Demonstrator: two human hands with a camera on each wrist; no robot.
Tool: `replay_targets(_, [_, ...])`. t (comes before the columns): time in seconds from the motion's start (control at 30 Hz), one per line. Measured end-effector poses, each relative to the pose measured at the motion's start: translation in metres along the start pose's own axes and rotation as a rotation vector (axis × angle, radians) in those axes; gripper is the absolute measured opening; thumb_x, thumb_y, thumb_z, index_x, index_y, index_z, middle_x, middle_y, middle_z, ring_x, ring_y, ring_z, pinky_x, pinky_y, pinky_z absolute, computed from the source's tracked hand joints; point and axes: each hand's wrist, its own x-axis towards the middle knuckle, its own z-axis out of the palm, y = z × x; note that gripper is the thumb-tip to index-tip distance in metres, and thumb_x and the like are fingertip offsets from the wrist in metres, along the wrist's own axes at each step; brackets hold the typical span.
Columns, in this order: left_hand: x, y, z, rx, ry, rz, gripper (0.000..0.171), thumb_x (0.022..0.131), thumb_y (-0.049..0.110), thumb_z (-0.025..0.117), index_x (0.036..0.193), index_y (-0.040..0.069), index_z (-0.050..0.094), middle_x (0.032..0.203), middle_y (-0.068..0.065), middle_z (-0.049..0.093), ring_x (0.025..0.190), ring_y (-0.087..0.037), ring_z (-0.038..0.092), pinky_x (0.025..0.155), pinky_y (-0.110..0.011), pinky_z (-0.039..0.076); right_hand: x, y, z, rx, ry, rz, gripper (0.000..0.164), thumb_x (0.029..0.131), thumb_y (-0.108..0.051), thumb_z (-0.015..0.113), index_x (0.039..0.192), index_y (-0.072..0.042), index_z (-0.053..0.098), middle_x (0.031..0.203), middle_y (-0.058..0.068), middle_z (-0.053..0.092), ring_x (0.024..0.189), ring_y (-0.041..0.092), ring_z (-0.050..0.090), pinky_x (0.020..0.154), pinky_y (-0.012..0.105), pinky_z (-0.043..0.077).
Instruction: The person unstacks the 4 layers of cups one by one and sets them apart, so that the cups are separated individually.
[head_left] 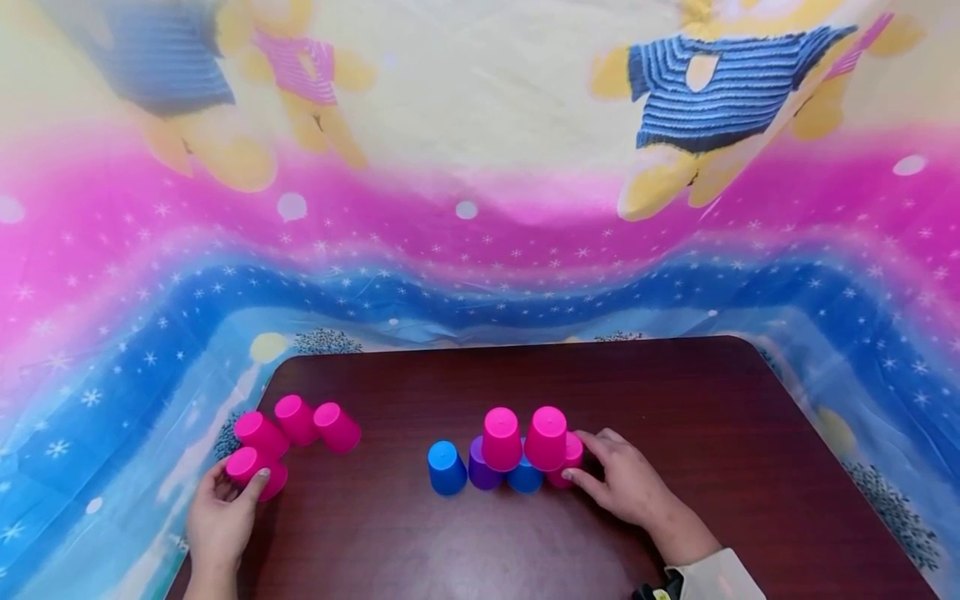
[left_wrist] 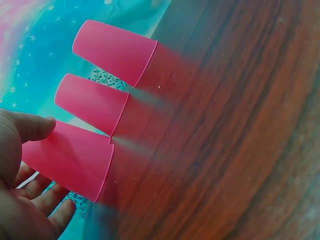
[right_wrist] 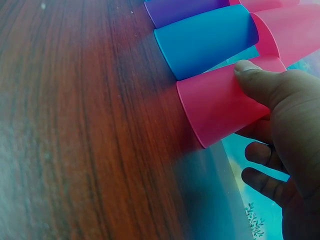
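In the head view, my left hand (head_left: 221,521) grips the nearest pink cup (head_left: 255,475) of a group at the table's left, thumb on its near side. The left wrist view shows that cup (left_wrist: 75,160) upside down, rim at the tabletop. My right hand (head_left: 630,479) pinches another upturned pink cup (head_left: 573,458), the right end of a row, between thumb and fingers. Left of it stand a blue cup (head_left: 525,479), a purple cup (head_left: 483,467) and a second blue cup (head_left: 447,468). Two pink cups (head_left: 501,437) (head_left: 546,437) sit on top of the row.
More upturned pink cups (head_left: 261,433) (head_left: 296,419) (head_left: 337,427) stand beyond my left hand. The dark brown table (head_left: 405,550) has rounded far corners. A printed cloth (head_left: 465,250) with bears and snowflakes hangs behind and around it.
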Motion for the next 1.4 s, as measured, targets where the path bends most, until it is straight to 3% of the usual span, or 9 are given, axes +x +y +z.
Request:
replay_targets(0.3, [-0.006,0.012,-0.004,-0.056,0.01,-0.013,0.084,0.096,0.044,0.073,0.161,0.009,0.034,0.16,-0.023,0.041,0.144,-0.043,0.043,0.115,-0.055,0.039,0.0,-0.002,-0.001,0.004,-0.004,0.008,0.064,0.09,-0.05,0.079,0.139,-0.011,0.065,0.103,-0.008,0.07,0.09,0.011,0.059,0.078,0.033,0.057])
replay_targets(0.63, [-0.013,0.04,-0.012,-0.085,-0.008,-0.025,0.082,0.096,0.046,0.072,0.161,0.015,0.034,0.165,-0.011,0.038,0.149,-0.036,0.038,0.115,-0.053,0.039,-0.001,-0.002,-0.001,-0.004,-0.001,0.002,0.063,0.09,-0.048,0.08,0.138,-0.011,0.065,0.103,-0.007,0.07,0.09,0.01,0.059,0.078,0.034,0.057])
replay_targets(0.87, [-0.02,0.054,-0.013,-0.138,-0.001,0.08,0.076,0.095,0.037,0.076,0.158,0.012,0.042,0.16,-0.012,0.045,0.147,-0.03,0.043,0.119,-0.045,0.037,-0.001,-0.002,-0.001,0.0,-0.005,0.008,0.065,0.09,-0.05,0.079,0.139,-0.011,0.065,0.103,-0.007,0.07,0.09,0.011,0.059,0.078,0.034,0.057])
replay_targets(1.07, [-0.03,0.072,-0.008,-0.113,-0.035,0.175,0.074,0.093,0.037,0.079,0.155,0.013,0.046,0.153,-0.012,0.052,0.144,-0.031,0.047,0.119,-0.042,0.038,0.0,-0.002,-0.002,0.002,-0.004,0.008,0.064,0.089,-0.049,0.08,0.139,-0.011,0.065,0.102,-0.008,0.07,0.089,0.013,0.059,0.077,0.033,0.057])
replay_targets(1.27, [-0.039,0.088,-0.001,-0.089,-0.116,0.281,0.067,0.093,0.03,0.08,0.151,0.01,0.05,0.147,-0.013,0.056,0.139,-0.034,0.052,0.109,-0.016,0.041,0.0,-0.003,-0.002,0.006,-0.009,0.009,0.064,0.09,-0.05,0.079,0.14,-0.012,0.064,0.105,-0.007,0.071,0.09,0.013,0.059,0.079,0.033,0.057])
replay_targets(1.33, [-0.042,0.091,0.003,-0.073,-0.156,0.312,0.067,0.093,0.028,0.08,0.15,0.01,0.05,0.148,-0.013,0.056,0.139,-0.035,0.053,0.109,-0.018,0.043,0.0,-0.003,-0.002,0.005,-0.011,0.01,0.064,0.09,-0.05,0.078,0.14,-0.012,0.064,0.105,-0.007,0.071,0.09,0.012,0.059,0.078,0.033,0.057])
replay_targets(1.4, [-0.046,0.094,0.007,-0.059,-0.203,0.342,0.068,0.093,0.028,0.081,0.15,0.01,0.05,0.148,-0.014,0.057,0.139,-0.037,0.052,0.112,-0.028,0.044,-0.001,-0.003,-0.002,0.004,-0.008,0.01,0.063,0.09,-0.05,0.079,0.139,-0.013,0.065,0.104,-0.008,0.07,0.089,0.012,0.059,0.078,0.032,0.057])
